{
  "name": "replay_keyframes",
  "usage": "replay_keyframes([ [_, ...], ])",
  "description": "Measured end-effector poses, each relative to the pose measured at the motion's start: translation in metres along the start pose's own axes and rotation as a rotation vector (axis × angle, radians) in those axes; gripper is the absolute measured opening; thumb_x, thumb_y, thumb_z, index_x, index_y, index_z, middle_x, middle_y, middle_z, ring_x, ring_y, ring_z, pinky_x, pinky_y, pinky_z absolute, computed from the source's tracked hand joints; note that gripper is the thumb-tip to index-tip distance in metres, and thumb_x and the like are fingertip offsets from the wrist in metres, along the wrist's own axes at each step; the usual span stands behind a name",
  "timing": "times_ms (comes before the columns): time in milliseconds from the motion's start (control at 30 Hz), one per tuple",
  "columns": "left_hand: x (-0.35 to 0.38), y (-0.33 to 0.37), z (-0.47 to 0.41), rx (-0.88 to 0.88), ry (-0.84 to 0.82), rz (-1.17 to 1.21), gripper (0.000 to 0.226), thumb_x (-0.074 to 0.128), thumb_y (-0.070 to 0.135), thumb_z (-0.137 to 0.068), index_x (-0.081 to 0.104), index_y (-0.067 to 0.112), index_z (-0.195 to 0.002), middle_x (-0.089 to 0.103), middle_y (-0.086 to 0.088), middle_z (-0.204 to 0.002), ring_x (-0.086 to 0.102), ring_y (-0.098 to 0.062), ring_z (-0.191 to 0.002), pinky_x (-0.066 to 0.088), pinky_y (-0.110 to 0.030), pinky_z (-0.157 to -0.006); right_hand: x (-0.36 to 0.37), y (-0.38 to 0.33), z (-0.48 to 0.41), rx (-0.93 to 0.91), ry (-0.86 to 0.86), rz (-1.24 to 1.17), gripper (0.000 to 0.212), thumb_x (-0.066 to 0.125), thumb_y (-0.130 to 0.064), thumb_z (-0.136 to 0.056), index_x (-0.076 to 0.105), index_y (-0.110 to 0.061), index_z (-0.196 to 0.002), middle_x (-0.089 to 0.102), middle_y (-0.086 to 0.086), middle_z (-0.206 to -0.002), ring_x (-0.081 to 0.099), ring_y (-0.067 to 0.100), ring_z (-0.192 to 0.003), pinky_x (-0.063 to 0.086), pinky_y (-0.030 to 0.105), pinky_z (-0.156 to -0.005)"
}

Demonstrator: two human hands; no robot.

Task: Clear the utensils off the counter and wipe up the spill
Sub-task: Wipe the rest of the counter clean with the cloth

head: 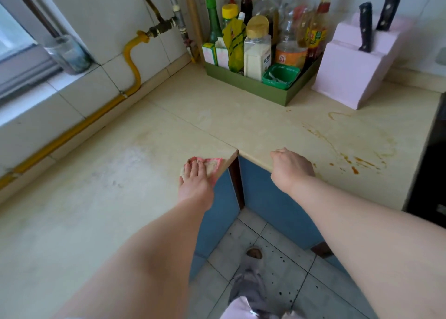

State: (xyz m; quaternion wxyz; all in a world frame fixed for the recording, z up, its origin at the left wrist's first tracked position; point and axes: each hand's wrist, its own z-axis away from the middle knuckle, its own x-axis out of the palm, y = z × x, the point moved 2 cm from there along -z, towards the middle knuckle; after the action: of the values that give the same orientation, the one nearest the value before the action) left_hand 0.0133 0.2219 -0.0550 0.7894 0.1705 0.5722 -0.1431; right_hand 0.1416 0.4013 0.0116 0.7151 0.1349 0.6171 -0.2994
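The left hand (195, 181) presses a pink cloth (212, 165) flat on the counter (120, 173) at its inner corner. The right hand (290, 167) rests curled on the edge, beside a brown spill (354, 161).

The beige stone worktop (205, 120) lies open to me across its middle and left. At the back a green tray of bottles (251, 86) and a pink knife block (347, 77) with 2 knives (365, 26) bar my reach.

Green tray (253, 86) w/ bottles (257, 50), gas pipe (131, 60)
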Motion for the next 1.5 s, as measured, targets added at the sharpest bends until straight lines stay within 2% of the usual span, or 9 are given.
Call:
replay_keyframes([
  [133, -0.004, 0.023, -0.024, -0.021, -0.045, 0.041, 0.067, 0.030, 0.036, -0.103, -0.007, 0.019, -0.156, -0.012, 0.002, -0.163, -0.015, -0.022, -0.149, -0.001, -0.044, -0.120, -0.003, 0.033, 0.001, 0.097, 0.007, 0.031, 0.034, 0.042, 0.005, -0.085, 0.057, -0.009, -0.112, 0.055, 0.008, -0.118, 0.058, 0.026, -0.104, 0.039, 0.029, -0.069],
  [267, -0.009, 0.070, -0.062, 0.131, -0.090, 0.093, 0.065, 0.032, 0.036, -0.103, -0.001, 0.019, -0.157, -0.009, 0.001, -0.163, -0.015, -0.022, -0.149, -0.003, -0.046, -0.119, -0.008, 0.080, 0.009, 0.257, 0.021, 0.029, 0.041, 0.036, 0.002, -0.087, 0.058, -0.009, -0.119, 0.056, 0.009, -0.124, 0.055, 0.027, -0.116, 0.046, 0.033, -0.083],
  [433, -0.001, 0.131, -0.072, 0.287, -0.078, 0.045, 0.060, 0.023, 0.039, -0.104, 0.000, 0.023, -0.157, -0.007, 0.004, -0.164, -0.016, -0.019, -0.149, -0.003, -0.045, -0.119, -0.003, 0.122, 0.023, 0.424, -0.014, -0.014, 0.046, 0.029, -0.001, -0.091, 0.052, -0.011, -0.130, 0.049, 0.008, -0.135, 0.046, 0.025, -0.128, 0.044, 0.035, -0.096],
  [667, 0.023, 0.203, -0.016, 0.619, -0.160, -0.022, 0.060, 0.014, 0.048, -0.103, -0.002, 0.026, -0.156, -0.011, 0.007, -0.163, -0.019, -0.017, -0.148, -0.009, -0.042, -0.118, 0.002, 0.153, 0.046, 0.503, -0.008, -0.061, 0.051, 0.028, 0.000, -0.091, 0.043, -0.010, -0.138, 0.040, 0.007, -0.146, 0.029, 0.020, -0.142, 0.036, 0.035, -0.107],
  [900, 0.057, 0.263, 0.074, 0.874, -0.207, -0.197, 0.060, 0.010, 0.054, -0.100, -0.006, 0.036, -0.154, -0.018, 0.005, -0.161, -0.024, -0.020, -0.146, -0.010, -0.047, -0.118, -0.001, 0.179, 0.075, 0.546, 0.080, -0.065, 0.039, 0.032, -0.004, -0.093, 0.052, -0.008, -0.126, 0.050, 0.009, -0.130, 0.043, 0.023, -0.128, 0.040, 0.034, -0.099],
  [1033, 0.061, 0.259, 0.087, 0.963, -0.220, -0.326, 0.060, 0.010, 0.057, -0.099, -0.011, 0.039, -0.152, -0.021, 0.003, -0.161, -0.026, -0.021, -0.146, -0.011, -0.049, -0.117, 0.001, 0.184, 0.082, 0.529, 0.051, -0.078, 0.039, 0.032, -0.004, -0.093, 0.053, -0.009, -0.125, 0.051, 0.008, -0.128, 0.045, 0.023, -0.127, 0.040, 0.035, -0.100],
  [1100, 0.055, 0.246, 0.075, 0.909, -0.220, -0.326, 0.059, 0.010, 0.054, -0.101, -0.016, 0.038, -0.152, -0.023, 0.005, -0.160, -0.028, -0.020, -0.145, -0.011, -0.049, -0.118, 0.002, 0.182, 0.082, 0.501, 0.044, -0.083, 0.038, 0.034, -0.004, -0.093, 0.052, -0.008, -0.125, 0.051, 0.009, -0.128, 0.045, 0.023, -0.127, 0.040, 0.035, -0.100],
  [1300, 0.028, 0.205, 0.009, 0.550, -0.231, -0.253, 0.062, 0.009, 0.056, -0.099, -0.020, 0.036, -0.151, -0.026, 0.005, -0.159, -0.028, -0.020, -0.145, -0.015, -0.049, -0.115, 0.001, 0.183, 0.072, 0.475, 0.028, -0.070, 0.043, 0.032, 0.001, -0.087, 0.051, -0.007, -0.125, 0.049, 0.008, -0.127, 0.042, 0.023, -0.126, 0.041, 0.035, -0.100],
  [1500, 0.021, 0.212, -0.027, 0.474, -0.215, -0.197, 0.069, 0.005, 0.064, -0.095, -0.017, 0.032, -0.152, -0.026, 0.003, -0.159, -0.027, -0.021, -0.145, -0.015, -0.048, -0.116, 0.002, 0.193, 0.057, 0.535, -0.011, -0.032, 0.043, 0.031, 0.002, -0.090, 0.047, -0.007, -0.129, 0.047, 0.008, -0.131, 0.040, 0.022, -0.128, 0.039, 0.034, -0.099],
])
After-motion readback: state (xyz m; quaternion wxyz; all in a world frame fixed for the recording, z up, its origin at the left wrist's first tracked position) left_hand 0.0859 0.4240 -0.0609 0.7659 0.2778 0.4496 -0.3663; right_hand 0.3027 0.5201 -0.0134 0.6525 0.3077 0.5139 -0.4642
